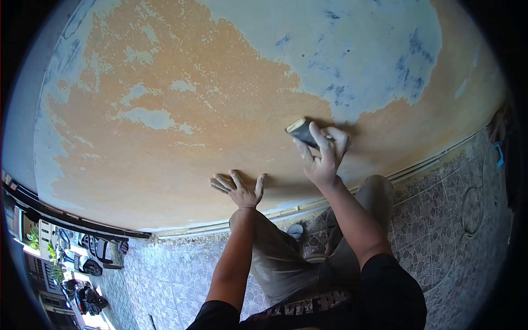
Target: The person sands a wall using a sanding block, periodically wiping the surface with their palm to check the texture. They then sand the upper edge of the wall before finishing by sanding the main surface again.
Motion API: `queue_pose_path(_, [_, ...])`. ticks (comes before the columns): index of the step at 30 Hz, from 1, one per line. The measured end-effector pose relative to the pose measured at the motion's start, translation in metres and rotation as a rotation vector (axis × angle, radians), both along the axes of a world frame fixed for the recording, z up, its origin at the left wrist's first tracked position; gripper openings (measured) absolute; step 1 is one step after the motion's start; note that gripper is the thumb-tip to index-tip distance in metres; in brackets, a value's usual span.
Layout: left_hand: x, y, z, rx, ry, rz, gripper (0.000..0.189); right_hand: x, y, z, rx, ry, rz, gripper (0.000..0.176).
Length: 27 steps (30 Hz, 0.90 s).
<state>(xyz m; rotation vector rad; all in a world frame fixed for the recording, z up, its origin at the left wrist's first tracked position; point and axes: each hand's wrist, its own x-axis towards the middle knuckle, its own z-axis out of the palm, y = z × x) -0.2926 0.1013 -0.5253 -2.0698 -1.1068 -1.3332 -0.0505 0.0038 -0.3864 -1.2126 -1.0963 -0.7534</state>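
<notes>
My right hand (325, 154), dusty and pale, grips a dark block (303, 132) with a yellowish edge. The block is at the wall (220, 121), just below a large bare whitish-blue area; the rest of the surface is patchy orange paint. To the left and lower down, my left hand (240, 191) lies against the orange paint with its fingers spread and holds nothing. Part of the block is hidden behind the fingers of my right hand.
My bent knees are close to the wall base. Below is a patterned stone-tile floor (429, 236). A blue object (499, 154) and a coiled cable (471, 212) lie at right. Motorcycles (88, 297) and a white vehicle (80, 261) stand at lower left.
</notes>
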Motion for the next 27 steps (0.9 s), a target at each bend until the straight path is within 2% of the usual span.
queue_pose_path(2, [-0.003, -0.005, -0.004, -0.028, 0.004, -0.001, 0.119, 0.016, 0.013, 0.057, 0.191, 0.166, 0.034, 0.057])
queue_pose_path(5, [-0.001, -0.001, -0.005, -0.034, -0.027, 0.008, 0.119, -0.004, 0.023, 0.055, 0.265, 0.239, 0.071, 0.057])
queue_pose_path(6, [-0.001, -0.001, -0.006, -0.028, -0.032, 0.007, 0.119, -0.011, 0.024, 0.012, 0.111, 0.020, -0.007, 0.054])
queue_pose_path(8, [-0.003, 0.000, -0.008, -0.034, -0.021, -0.011, 0.119, -0.022, 0.005, -0.060, -0.176, -0.425, -0.020, 0.054])
queue_pose_path(9, [-0.005, 0.001, -0.011, -0.042, -0.014, -0.017, 0.120, -0.019, -0.003, -0.090, -0.304, -0.490, 0.067, 0.057])
queue_pose_path(10, [-0.006, -0.001, -0.009, -0.026, -0.013, -0.017, 0.120, -0.016, -0.009, -0.087, -0.289, -0.489, 0.064, 0.057])
queue_pose_path(12, [-0.002, 0.000, -0.004, -0.016, -0.009, -0.007, 0.119, -0.007, -0.016, -0.070, -0.304, -0.346, 0.062, 0.055])
queue_pose_path(16, [-0.004, 0.000, -0.006, 0.002, -0.011, -0.026, 0.119, 0.024, 0.001, 0.049, 0.176, 0.240, -0.054, 0.056])
queue_pose_path(19, [-0.005, 0.002, -0.010, 0.008, -0.013, -0.015, 0.119, 0.016, 0.012, 0.056, 0.228, 0.275, -0.007, 0.060])
queue_pose_path(20, [-0.005, 0.002, -0.011, 0.011, -0.003, 0.000, 0.119, 0.007, 0.020, 0.018, 0.173, 0.120, 0.007, 0.058])
queue_pose_path(21, [-0.004, 0.001, -0.008, 0.012, -0.001, -0.014, 0.119, 0.002, 0.015, -0.011, 0.063, -0.143, -0.059, 0.055])
queue_pose_path(23, [-0.003, 0.001, -0.007, 0.032, 0.004, -0.021, 0.118, -0.005, 0.003, -0.061, -0.148, -0.426, 0.013, 0.051])
queue_pose_path(24, [-0.002, 0.001, -0.008, 0.027, 0.007, -0.012, 0.117, -0.002, -0.006, -0.067, -0.237, -0.495, 0.042, 0.049])
queue_pose_path(26, [-0.002, 0.000, -0.007, 0.015, 0.019, -0.003, 0.117, 0.000, -0.015, -0.046, -0.293, -0.416, 0.081, 0.046])
queue_pose_path(27, [-0.001, 0.004, -0.005, 0.017, 0.016, 0.001, 0.117, 0.004, -0.013, -0.022, -0.183, -0.333, 0.045, 0.048])
